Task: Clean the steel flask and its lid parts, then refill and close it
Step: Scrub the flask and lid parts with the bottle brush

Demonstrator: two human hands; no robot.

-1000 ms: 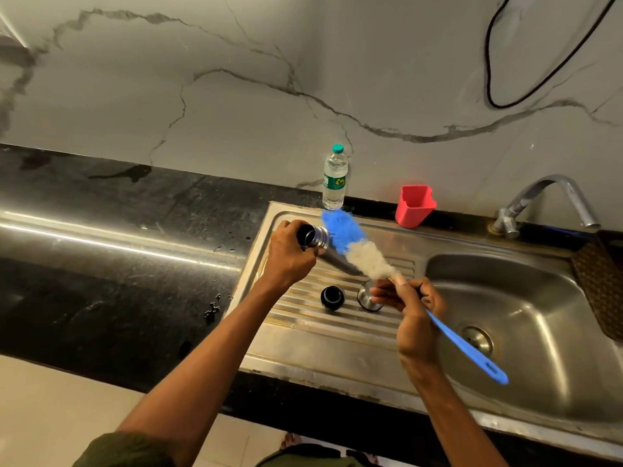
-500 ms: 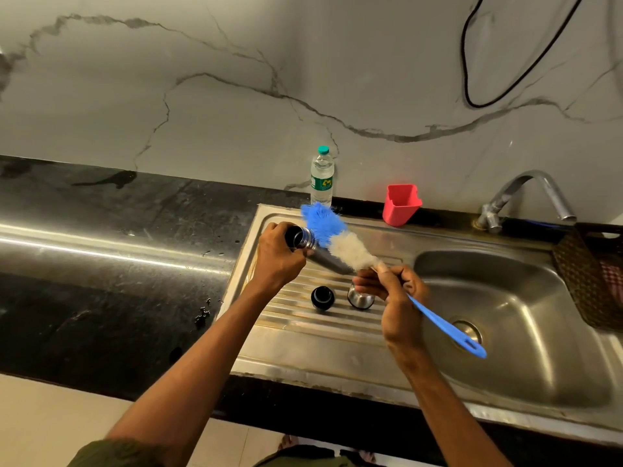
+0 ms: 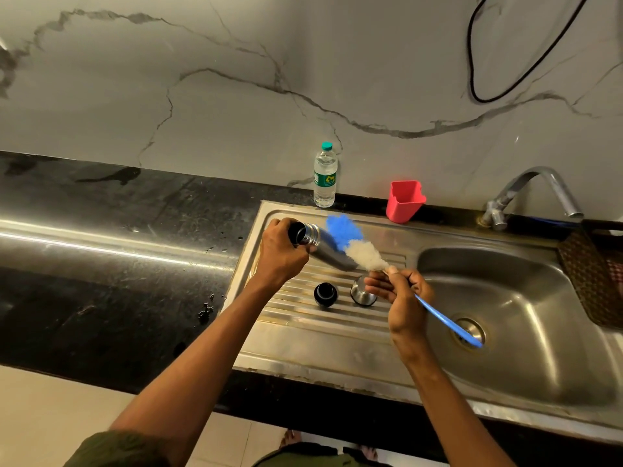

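- Left hand (image 3: 281, 254) grips open steel flask (image 3: 320, 246) by its neck; right hand (image 3: 399, 288) holds bottle brush (image 3: 357, 244) outside it.
- Lid parts, black stopper (image 3: 325, 294) and steel cup (image 3: 362, 291), lie on sink drainboard (image 3: 303, 335); scrubbing, refill, closing likely left.

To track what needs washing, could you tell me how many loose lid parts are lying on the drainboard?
2: a black stopper left, and a steel cap right, partly hidden behind the right hand.

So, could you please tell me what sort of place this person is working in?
Most likely a home kitchen: a steel sink with a ribbed drainboard is set into a dark stone counter, a tap stands behind it, and the wall is marble-patterned.
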